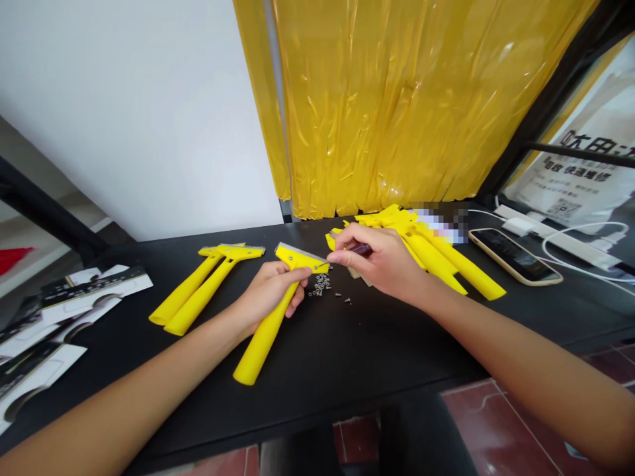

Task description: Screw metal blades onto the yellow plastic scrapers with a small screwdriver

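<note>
My left hand (pixel 278 291) is closed around the neck of a yellow scraper (pixel 265 340), whose wide head with a metal strip points away from me. In my right hand (pixel 381 258) is a screwdriver (pixel 361 249) with a dark handle, pinched between the fingers. Its thin shaft reaches the right end of the scraper head, by a screw there. Just beyond the scraper, small screws and nuts (pixel 321 284) lie in a loose pile on the black table (pixel 377 357). Two more yellow scrapers (pixel 198 291) rest to the left of my left hand.
Behind my right hand lies a heap of yellow scraper parts (pixel 436 254). A phone (pixel 516 254), a power strip (pixel 560 238) and white cables are at the right. Printed cards (pixel 49 344) spread along the left edge. Yellow plastic strips (pixel 397 106) hang at the back.
</note>
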{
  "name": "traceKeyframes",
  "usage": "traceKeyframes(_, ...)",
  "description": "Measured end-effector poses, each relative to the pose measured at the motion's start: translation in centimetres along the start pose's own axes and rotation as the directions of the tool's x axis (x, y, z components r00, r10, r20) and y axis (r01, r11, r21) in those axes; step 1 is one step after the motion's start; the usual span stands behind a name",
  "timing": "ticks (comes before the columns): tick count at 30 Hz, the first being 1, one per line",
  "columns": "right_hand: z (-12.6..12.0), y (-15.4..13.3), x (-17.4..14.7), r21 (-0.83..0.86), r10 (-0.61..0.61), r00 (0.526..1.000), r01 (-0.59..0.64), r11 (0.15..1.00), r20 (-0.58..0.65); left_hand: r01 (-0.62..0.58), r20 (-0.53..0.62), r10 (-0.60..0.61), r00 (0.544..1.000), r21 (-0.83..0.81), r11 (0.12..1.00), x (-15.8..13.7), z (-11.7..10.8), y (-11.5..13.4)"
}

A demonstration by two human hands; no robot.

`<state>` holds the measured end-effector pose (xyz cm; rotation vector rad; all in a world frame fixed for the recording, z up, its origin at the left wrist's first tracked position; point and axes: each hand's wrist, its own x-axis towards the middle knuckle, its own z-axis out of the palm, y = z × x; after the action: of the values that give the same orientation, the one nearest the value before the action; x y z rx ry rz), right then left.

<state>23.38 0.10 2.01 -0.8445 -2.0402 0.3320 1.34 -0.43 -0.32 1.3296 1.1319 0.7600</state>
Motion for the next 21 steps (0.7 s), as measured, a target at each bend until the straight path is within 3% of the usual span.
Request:
traceKeyframes(5, -0.6, -0.2, 0.0, -0.092, -0.096, 0.976, 0.116, 0.989, 0.197, -0.011, -0.107, 0.006, 0.994, -0.049, 0.999, 0.5, -0.6, 0.0)
traceKeyframes(8, -0.6, -0.2, -0.1, -0.147, -0.084, 0.960, 0.126, 0.981, 0.266, -0.020, -0.133, 0.011, 0.991, -0.067, 0.998, 0.7, -1.1, -0.1)
traceKeyframes(12, -0.2, 0.6, -0.2, -0.190, -0.017, 0.988, 0.046, 0.981, 0.155, -0.029, -0.124, 0.023, 0.992, -0.051, 0.998, 0.6, -1.1, -0.2)
traceKeyframes(16, -0.1, 1.3, -0.1, -0.405, 0.039, 0.999, -0.023, 0.914, 0.033, -0.034, -0.128, 0.037, 0.991, 0.023, 0.999, 0.4, -0.8, -0.1)
traceKeyframes(19, -0.4, 1.0, 0.1, -0.524, 0.096, 0.993, -0.049, 0.851, 0.062, -0.044, -0.131, 0.052, 0.990, 0.063, 0.997, 0.3, -0.6, -0.1)
traceKeyframes(21, -0.6, 0.6, 0.1, -0.498, 0.099, 0.986, -0.021, 0.867, 0.131, -0.045, -0.147, 0.053, 0.988, 0.061, 0.997, 0.4, -0.6, -0.1)
